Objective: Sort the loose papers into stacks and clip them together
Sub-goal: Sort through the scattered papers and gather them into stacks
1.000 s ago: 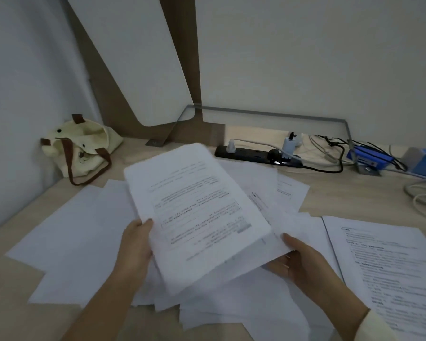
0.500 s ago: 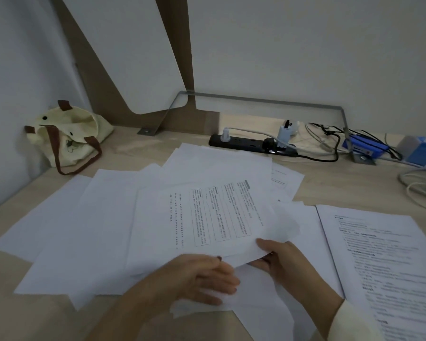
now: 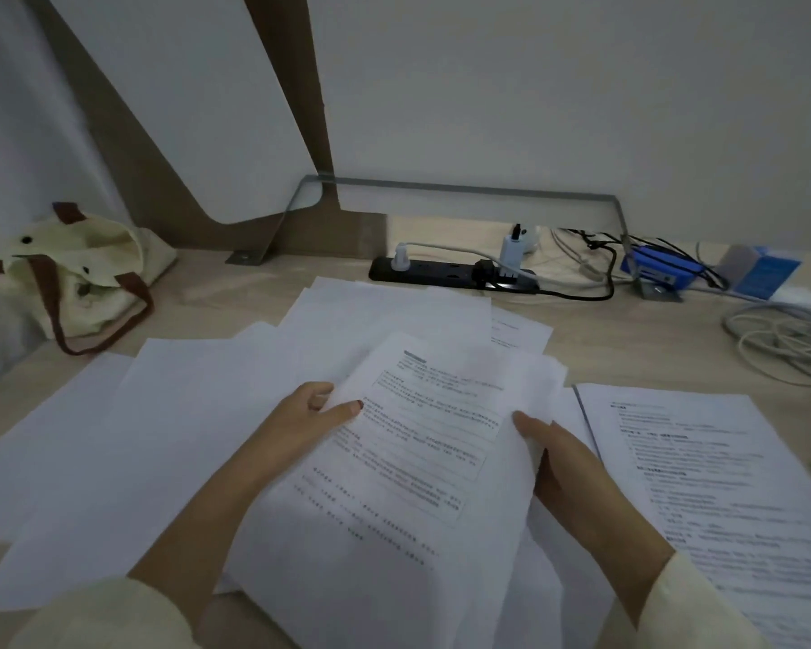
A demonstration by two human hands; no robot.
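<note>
Early in sort: gripping sheet (image 3: 413, 461) by both side edges with left hand (image 3: 310, 414) and right hand (image 3: 563, 456), thumbs on top, above desk (image 3: 628, 348), with one stack (image 3: 722, 484) started right, papers (image 3: 160, 437) left unsorted, nothing clipped.

A cream tote bag (image 3: 80, 278) with brown handles slumps well left of my grip. Straight beyond my grip lies a black power strip (image 3: 441, 273); farther right sit a blue box (image 3: 657, 270) and coiled white cables (image 3: 785, 340).
</note>
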